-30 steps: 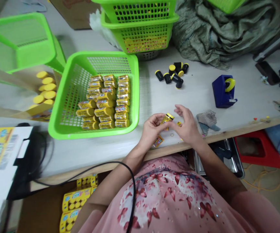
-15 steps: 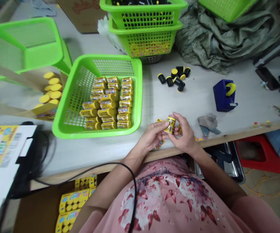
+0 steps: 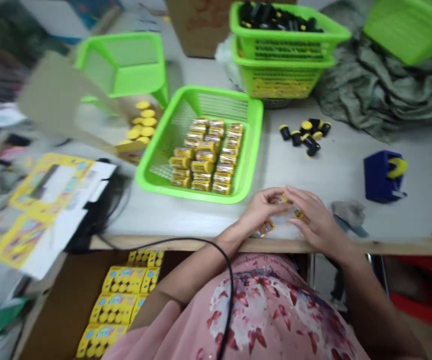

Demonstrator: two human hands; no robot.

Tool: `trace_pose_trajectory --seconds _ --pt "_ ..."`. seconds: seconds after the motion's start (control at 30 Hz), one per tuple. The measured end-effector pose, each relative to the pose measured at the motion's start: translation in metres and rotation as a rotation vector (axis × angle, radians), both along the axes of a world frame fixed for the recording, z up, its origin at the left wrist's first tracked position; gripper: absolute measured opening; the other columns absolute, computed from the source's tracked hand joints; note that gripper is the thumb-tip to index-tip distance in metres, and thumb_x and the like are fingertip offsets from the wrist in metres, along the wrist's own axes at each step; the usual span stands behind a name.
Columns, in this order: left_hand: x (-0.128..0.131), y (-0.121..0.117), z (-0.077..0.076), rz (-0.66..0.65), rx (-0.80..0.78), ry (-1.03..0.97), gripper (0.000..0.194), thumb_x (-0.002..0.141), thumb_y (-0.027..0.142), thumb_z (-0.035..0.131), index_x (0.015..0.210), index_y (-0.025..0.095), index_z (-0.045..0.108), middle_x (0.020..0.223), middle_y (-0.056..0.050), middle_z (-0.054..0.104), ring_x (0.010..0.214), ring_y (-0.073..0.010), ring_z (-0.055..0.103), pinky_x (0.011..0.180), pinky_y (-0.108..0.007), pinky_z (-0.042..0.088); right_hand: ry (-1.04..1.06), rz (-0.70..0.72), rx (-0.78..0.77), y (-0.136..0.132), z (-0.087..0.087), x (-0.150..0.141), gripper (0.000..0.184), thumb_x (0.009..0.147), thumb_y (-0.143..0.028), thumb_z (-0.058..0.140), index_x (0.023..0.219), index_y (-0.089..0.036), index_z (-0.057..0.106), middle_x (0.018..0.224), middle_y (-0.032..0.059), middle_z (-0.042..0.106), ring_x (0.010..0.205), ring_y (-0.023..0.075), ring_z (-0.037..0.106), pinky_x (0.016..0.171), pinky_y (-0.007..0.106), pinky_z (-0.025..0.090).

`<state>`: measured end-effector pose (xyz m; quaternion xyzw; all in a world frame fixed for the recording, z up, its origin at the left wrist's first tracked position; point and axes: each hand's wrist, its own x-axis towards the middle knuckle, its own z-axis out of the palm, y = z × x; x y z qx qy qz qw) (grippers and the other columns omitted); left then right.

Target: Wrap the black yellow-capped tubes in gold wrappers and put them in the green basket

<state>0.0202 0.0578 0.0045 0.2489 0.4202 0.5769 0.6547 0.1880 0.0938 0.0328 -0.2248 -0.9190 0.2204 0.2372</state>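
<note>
My left hand (image 3: 261, 207) and my right hand (image 3: 313, 217) meet low over the table's front edge, fingers curled around a small yellow-labelled bottle (image 3: 283, 200) that shows only in part between them. Loose yellow labels (image 3: 266, 228) lie under and beside the hands. The picture is smeared by motion. To the left of the hands stands a green basket (image 3: 255, 145) with rows of labelled bottles (image 3: 206, 162) lying in it. Several unlabelled black bottles with yellow caps (image 3: 306, 134) lie loose on the table beyond my hands.
A blue tape dispenser (image 3: 383, 175) stands at the right, with a grey rag (image 3: 347, 212) near it. Stacked green baskets (image 3: 283, 60) and a green cloth (image 3: 388, 85) fill the back. Yellow boxes (image 3: 122, 300) sit under the table; printed cartons (image 3: 47, 200) lie left.
My head has swung left, so everything shifted right in view. My hands have dropped closer to the table with the bottle still between them.
</note>
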Motion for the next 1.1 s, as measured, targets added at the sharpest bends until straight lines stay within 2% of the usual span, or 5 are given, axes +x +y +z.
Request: trace_pose_trajectory --seconds 0.37,0.53,0.8,0.93,1.1 --pt "0.001 -0.008 0.001 -0.054 -0.066 -0.44 0.074 0.047 0.018 0.093 0.115 0.02 0.064 0.09 -0.004 0.072 0.077 -0.0168 0.069 0.082 -0.036 0.052 -0.113 0.172 0.118 0.065 0.058 -0.018 0.029 0.095 -0.026 0.052 0.12 -0.031 0.065 0.106 0.009 0.07 0.095 0.0219 0.068 0.081 0.036 0.058" --pt "0.008 -0.009 -0.001 -0.245 -0.146 -0.437 0.064 0.047 0.023 0.092 0.106 0.016 0.068 0.093 -0.007 0.071 0.077 -0.0174 0.067 0.08 -0.038 0.05 0.0 0.029 -0.04 0.102 0.071 -0.129 0.024 0.088 -0.04 0.063 0.104 -0.025 0.073 0.098 0.0079 0.074 0.083 0.023 0.069 0.076 0.04 0.056" --pt "0.005 -0.009 -0.015 -0.255 -0.099 -0.229 0.028 0.055 0.027 0.08 0.079 0.017 0.073 0.079 -0.004 0.071 0.078 -0.0179 0.063 0.068 -0.029 0.044 -0.221 0.045 -0.13 0.093 0.013 -0.319 0.009 0.081 -0.022 0.068 0.076 -0.016 0.072 0.08 0.0087 0.071 0.076 0.0219 0.066 0.073 0.038 0.05" --pt "0.002 -0.008 -0.014 -0.196 -0.112 -0.24 0.028 0.054 0.027 0.08 0.078 0.015 0.073 0.074 -0.003 0.071 0.07 -0.016 0.062 0.061 -0.027 0.044 -0.125 0.055 -0.129 0.097 0.018 -0.289 0.011 0.086 -0.026 0.066 0.086 -0.018 0.072 0.09 0.0076 0.072 0.09 0.0226 0.066 0.084 0.038 0.05" --pt "-0.005 -0.005 -0.004 0.087 -0.138 -0.219 0.031 0.062 0.029 0.081 0.088 0.016 0.071 0.081 -0.003 0.072 0.069 -0.0124 0.063 0.065 -0.025 0.049 0.099 -0.252 -0.058 0.095 0.042 -0.137 0.025 0.091 -0.044 0.059 0.092 -0.023 0.071 0.093 0.0019 0.07 0.094 0.0202 0.064 0.088 0.037 0.05"
